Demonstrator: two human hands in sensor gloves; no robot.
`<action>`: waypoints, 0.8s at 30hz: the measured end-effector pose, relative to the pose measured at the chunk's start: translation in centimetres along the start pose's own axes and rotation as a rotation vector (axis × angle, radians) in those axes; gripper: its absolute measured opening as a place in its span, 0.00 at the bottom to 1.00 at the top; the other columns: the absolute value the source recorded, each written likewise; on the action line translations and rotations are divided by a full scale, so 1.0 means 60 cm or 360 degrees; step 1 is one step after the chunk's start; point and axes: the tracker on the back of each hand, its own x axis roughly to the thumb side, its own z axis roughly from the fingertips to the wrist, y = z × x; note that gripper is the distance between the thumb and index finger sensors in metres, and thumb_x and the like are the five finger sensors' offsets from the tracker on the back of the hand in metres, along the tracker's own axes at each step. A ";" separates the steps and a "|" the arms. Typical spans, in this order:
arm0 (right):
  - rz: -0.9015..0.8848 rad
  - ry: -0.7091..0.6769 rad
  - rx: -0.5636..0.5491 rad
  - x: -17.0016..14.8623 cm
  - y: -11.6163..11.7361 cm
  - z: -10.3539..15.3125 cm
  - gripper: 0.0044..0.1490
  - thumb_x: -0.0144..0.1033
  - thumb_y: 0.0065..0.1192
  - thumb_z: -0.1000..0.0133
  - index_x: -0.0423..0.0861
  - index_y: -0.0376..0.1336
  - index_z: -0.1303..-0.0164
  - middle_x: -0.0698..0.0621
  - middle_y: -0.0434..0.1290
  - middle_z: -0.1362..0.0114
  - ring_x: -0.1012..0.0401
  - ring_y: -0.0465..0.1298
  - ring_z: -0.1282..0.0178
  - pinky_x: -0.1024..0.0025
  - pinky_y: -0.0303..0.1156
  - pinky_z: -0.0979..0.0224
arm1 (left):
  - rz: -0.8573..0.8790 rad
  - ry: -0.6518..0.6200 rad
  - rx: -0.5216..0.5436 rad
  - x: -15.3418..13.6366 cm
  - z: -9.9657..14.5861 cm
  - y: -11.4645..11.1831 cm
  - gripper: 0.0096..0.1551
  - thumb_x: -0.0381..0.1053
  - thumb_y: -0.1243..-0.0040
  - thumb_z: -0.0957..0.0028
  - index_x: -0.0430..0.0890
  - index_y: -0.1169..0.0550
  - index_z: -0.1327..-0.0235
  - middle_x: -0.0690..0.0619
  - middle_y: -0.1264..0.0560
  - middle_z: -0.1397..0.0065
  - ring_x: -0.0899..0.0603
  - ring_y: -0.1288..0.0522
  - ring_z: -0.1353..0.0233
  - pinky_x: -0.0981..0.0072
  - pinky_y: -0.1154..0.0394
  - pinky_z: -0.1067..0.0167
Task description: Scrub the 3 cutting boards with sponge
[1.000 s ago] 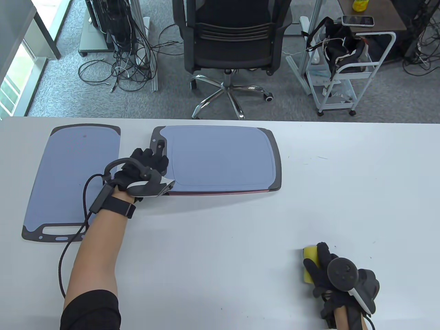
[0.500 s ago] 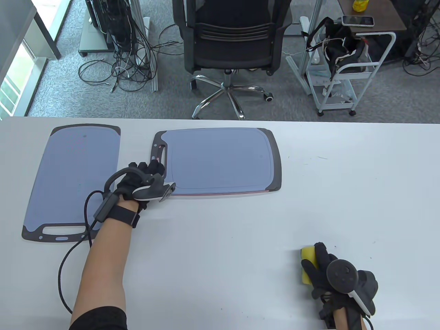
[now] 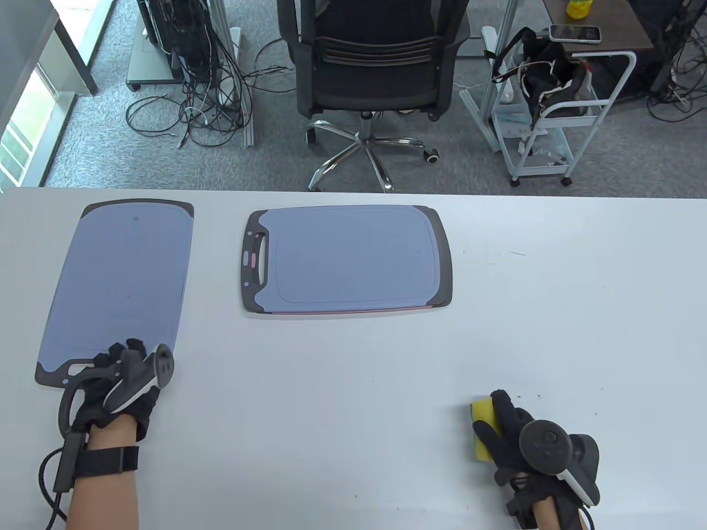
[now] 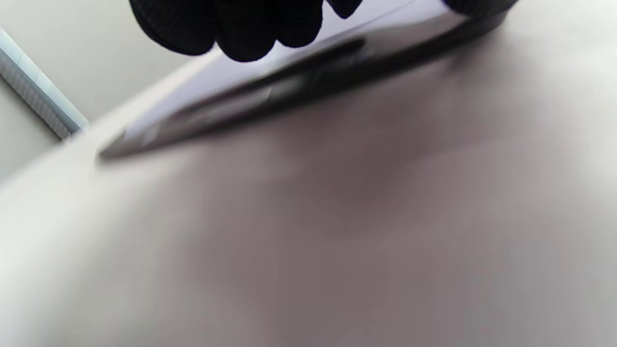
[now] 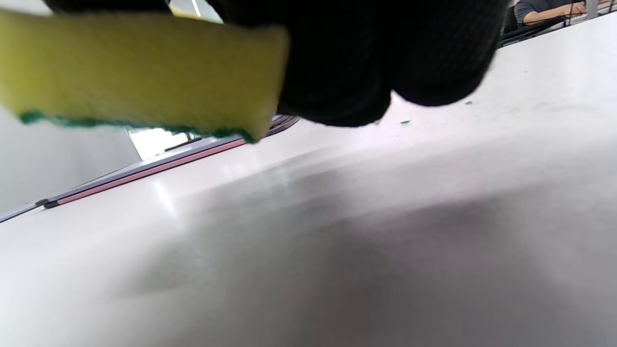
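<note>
Two blue-grey cutting boards with dark rims lie on the white table [image 3: 342, 419]. The left board [image 3: 121, 276] lies lengthwise with its handle end toward me. The centre board [image 3: 353, 256] rests on another board whose pink edge [image 3: 353, 312] shows beneath it. My left hand [image 3: 119, 356] hovers at the left board's handle end with fingers [image 4: 246, 29] loosely bent over the blurred board edge [image 4: 270, 91]; contact is unclear. At the near right my right hand [image 3: 500, 428] grips a yellow sponge [image 3: 480, 439], green-backed sponge [image 5: 135, 72], on the table.
Beyond the table's far edge stand a black office chair [image 3: 375, 72], a white cart [image 3: 558, 116] with a black bag, and tangled floor cables [image 3: 193, 105]. Small green crumbs [image 5: 405, 121] dot the table near the sponge.
My left hand left the centre board's handle and swept back and left to the left board's near end. The centre board settled flat. My right hand with the sponge shifted slightly left.
</note>
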 end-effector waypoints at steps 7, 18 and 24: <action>-0.0018 -0.0001 0.0037 0.001 0.007 -0.001 0.48 0.62 0.57 0.45 0.41 0.58 0.22 0.46 0.75 0.43 0.59 0.78 0.55 0.56 0.76 0.45 | 0.0074 -0.0022 0.0112 -0.021 0.013 -0.034 0.47 0.68 0.54 0.45 0.48 0.43 0.15 0.45 0.40 0.12 0.34 0.38 0.15 0.35 0.34 0.25; -0.0035 -0.0019 0.0051 0.008 0.008 -0.001 0.49 0.62 0.57 0.45 0.41 0.58 0.22 0.46 0.75 0.42 0.59 0.79 0.55 0.56 0.76 0.45 | -0.0419 -0.0449 0.0335 -0.007 -0.008 -0.037 0.38 0.65 0.63 0.46 0.48 0.38 0.25 0.51 0.34 0.24 0.43 0.28 0.25 0.42 0.31 0.24; -0.0070 0.0021 0.0035 0.000 0.002 -0.003 0.49 0.62 0.57 0.45 0.41 0.58 0.22 0.46 0.75 0.42 0.59 0.79 0.55 0.56 0.76 0.45 | -0.0504 -0.0593 0.0434 0.002 -0.014 -0.030 0.39 0.69 0.64 0.47 0.47 0.37 0.29 0.52 0.31 0.29 0.46 0.25 0.30 0.44 0.27 0.27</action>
